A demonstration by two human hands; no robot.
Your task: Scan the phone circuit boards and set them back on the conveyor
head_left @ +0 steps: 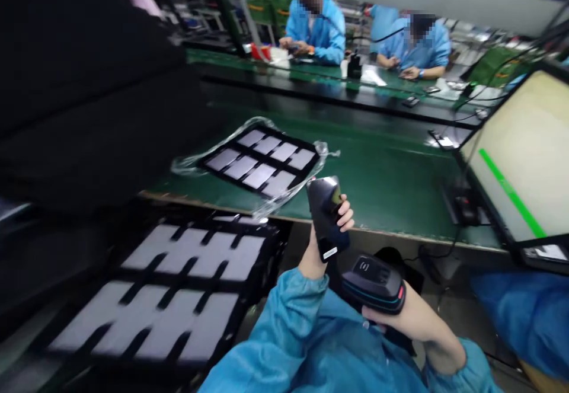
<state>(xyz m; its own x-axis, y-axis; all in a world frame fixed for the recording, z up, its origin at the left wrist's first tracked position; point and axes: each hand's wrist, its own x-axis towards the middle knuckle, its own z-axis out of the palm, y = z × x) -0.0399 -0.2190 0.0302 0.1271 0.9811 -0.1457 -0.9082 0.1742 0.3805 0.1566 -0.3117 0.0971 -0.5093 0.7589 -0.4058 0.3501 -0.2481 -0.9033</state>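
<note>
My left hand holds a dark smartphone upright just below the bench edge, fingers wrapped around its right side. Close below it, my right hand grips a black handheld barcode scanner whose head faces the phone's lower end. Both arms wear blue sleeves. A black tray of several phones, lying on clear plastic film, rests on the green bench just left of the held phone.
A larger black tray of several phones sits low at my left. A monitor with a green bar stands at the right, cables beside it. Two people in blue coats work at the far bench. A dark mass fills the upper left.
</note>
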